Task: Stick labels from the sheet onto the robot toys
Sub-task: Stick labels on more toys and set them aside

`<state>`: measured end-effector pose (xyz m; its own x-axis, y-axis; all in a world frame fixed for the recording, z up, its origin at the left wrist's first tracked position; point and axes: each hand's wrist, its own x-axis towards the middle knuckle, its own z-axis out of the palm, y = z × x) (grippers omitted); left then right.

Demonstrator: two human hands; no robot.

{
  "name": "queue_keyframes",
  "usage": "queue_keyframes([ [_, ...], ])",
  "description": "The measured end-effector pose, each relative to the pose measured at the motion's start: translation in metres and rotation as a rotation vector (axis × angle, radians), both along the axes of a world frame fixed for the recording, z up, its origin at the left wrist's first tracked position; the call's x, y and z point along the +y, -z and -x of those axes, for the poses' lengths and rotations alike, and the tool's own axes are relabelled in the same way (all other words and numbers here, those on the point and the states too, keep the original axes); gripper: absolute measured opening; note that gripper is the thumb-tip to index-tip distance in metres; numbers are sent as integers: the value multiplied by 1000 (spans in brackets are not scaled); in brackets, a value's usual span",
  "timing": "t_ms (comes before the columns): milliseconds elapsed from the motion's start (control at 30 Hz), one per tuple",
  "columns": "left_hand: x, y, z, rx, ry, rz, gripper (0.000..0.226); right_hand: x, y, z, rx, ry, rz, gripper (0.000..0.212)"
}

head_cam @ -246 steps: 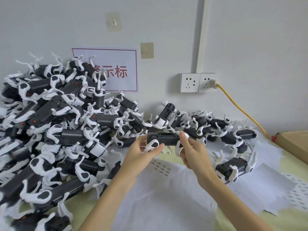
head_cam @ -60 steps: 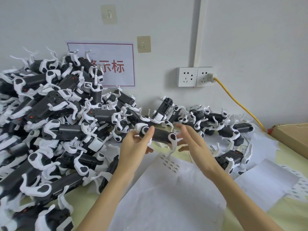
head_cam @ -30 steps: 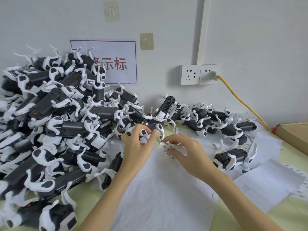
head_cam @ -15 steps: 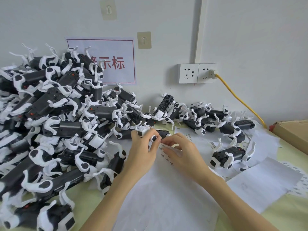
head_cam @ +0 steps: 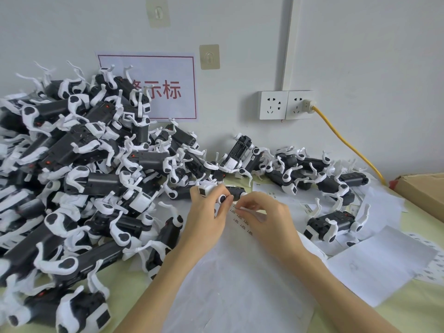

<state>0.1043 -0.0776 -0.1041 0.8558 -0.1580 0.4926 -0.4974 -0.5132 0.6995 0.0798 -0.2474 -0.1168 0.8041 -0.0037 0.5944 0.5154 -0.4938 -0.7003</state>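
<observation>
- Robot toys, a big black-and-white heap, fill the left of the table and bank up against the wall. I can't read a label on any of them from here, so I judge this the backlog, though I can't confirm it.
- My left hand grips one toy just off the heap's right edge, fingers curled round its white head and legs, and holds it at the top edge of the sheet.
- Label sheet lies flat in front of me, mostly bare backing. Only a small cluster of printed labels shows near its top, so I judge it nearly used up.
- My right hand is over that cluster, fingertips pinched on a lifted edge; I judge a label is being peeled, not yet on the toy.
- Smaller row of toys runs right along the wall, with one standing alone. Possibly finished ones; can't tell.
- Spent-looking sheets lie at far right.
- Estimate: mid-job, much left.
</observation>
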Motion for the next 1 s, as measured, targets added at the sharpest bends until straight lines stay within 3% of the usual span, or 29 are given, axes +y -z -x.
queue_keyframes([
  [867,0,-4,2,106,-50,38,10,3,-3,3,-51,-25,16,25],
  [1000,1,-11,5,79,-143,223,18,8,-7,7,1,-30,-204,20],
])
